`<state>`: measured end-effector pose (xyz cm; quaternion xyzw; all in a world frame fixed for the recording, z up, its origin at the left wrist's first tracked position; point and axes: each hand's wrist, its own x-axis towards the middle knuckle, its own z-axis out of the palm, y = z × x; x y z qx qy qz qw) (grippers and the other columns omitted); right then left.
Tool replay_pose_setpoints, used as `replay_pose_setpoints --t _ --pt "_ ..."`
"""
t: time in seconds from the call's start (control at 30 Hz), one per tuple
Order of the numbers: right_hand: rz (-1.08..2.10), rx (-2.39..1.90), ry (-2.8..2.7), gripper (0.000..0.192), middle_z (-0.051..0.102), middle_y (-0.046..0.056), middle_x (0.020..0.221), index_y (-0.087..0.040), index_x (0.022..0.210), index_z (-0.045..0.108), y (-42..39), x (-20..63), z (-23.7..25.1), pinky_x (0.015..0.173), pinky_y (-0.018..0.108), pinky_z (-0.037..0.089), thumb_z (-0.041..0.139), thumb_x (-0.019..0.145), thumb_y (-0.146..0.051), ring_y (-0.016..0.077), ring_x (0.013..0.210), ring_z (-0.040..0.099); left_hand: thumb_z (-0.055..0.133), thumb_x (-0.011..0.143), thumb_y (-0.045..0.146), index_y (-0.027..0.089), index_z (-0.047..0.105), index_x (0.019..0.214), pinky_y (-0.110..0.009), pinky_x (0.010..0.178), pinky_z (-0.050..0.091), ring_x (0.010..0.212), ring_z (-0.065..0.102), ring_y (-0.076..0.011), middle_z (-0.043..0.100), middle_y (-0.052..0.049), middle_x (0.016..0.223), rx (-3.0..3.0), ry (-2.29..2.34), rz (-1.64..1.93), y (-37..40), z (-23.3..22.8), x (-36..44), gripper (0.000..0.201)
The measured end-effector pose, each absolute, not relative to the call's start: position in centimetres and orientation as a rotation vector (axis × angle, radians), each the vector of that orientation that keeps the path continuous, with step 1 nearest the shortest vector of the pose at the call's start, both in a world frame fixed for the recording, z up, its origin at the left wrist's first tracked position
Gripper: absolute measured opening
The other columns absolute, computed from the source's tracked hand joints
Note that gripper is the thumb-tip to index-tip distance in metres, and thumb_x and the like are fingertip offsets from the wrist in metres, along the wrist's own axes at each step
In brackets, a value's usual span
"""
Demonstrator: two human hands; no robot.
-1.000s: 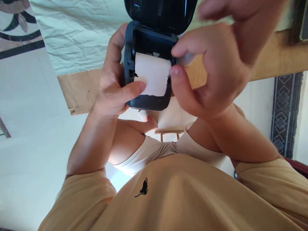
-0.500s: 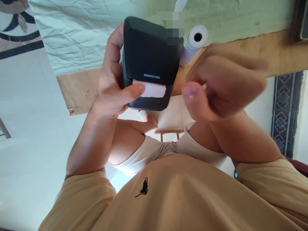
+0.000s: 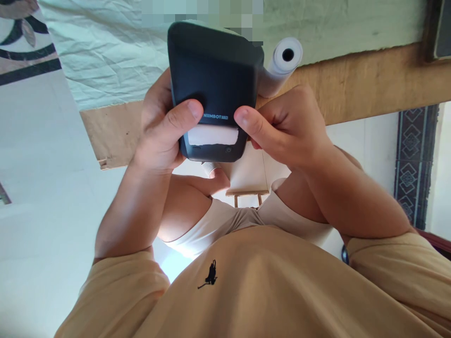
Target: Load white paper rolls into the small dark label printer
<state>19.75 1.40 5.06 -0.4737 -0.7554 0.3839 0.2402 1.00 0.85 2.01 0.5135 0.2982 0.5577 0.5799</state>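
Observation:
A black NIIMBOT label printer point(image 3: 214, 75) is held up between both hands, its front slot facing me. White label paper point(image 3: 213, 135) sticks out of that slot. My left hand point(image 3: 158, 126) wraps the printer's left side, thumb lying on the lid beside the brand name. On the other side, my right hand point(image 3: 292, 126) grips the right edge, its thumb pressed on the lid near the lower right corner. Fingers of both hands are partly hidden behind the casing.
Just behind the printer's right side stands a white paper roll point(image 3: 287, 56) with a dark core. A pale green cloth point(image 3: 352, 28) covers the wooden table point(image 3: 369, 84), leaving its front edge bare. A small wooden stool point(image 3: 246, 193) shows below, between my legs.
My right hand has come left from the air and taken hold of the printer's right edge. My left thumb has moved from the label paper up onto the lid.

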Motion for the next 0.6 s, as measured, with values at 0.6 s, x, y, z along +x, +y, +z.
replay_pose_setpoints --t 0.6 --pt "1.126 -1.284 -2.006 0.072 0.030 0.001 0.045 -0.011 0.046 0.038 2.3 19.5 4.7 0.048 0.024 0.016 0.036 0.080 -0.074 0.0014 0.046 0.025 0.069 0.072 0.044 0.019 0.048 0.111 -0.029 0.080 0.057 0.099 0.064 -0.0180 0.063 -0.004 0.099 1.107 0.741 1.297 1.0 2.4 1.0 0.051"
